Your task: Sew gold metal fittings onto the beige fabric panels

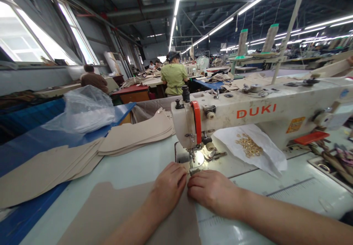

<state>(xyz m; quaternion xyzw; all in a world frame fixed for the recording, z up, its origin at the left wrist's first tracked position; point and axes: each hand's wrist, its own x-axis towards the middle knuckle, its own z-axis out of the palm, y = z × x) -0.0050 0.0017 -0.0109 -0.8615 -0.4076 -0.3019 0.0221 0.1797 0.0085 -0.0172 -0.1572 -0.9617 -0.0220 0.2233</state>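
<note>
A beige fabric panel (110, 212) lies flat on the pale table in front of me and runs up toward the needle area of a white sewing machine (256, 107). My left hand (168, 187) is closed on the panel's upper edge, close to the presser foot (193, 158). Just right of it, my right hand (213, 190) rests with fingers curled together at the panel's right edge. A small dark greenish bit (194, 171) shows by its fingertips; what those fingers pinch is hidden. Both hands sit side by side, just short of the needle.
Stacked beige panels (135, 133) lie left of the machine, with more panels (46, 168) on a blue surface. Small gold metal pieces (249, 146) sit on white paper (271, 162) under the machine arm. A clear plastic bag (85, 109) is at left. Co-workers sit farther ahead.
</note>
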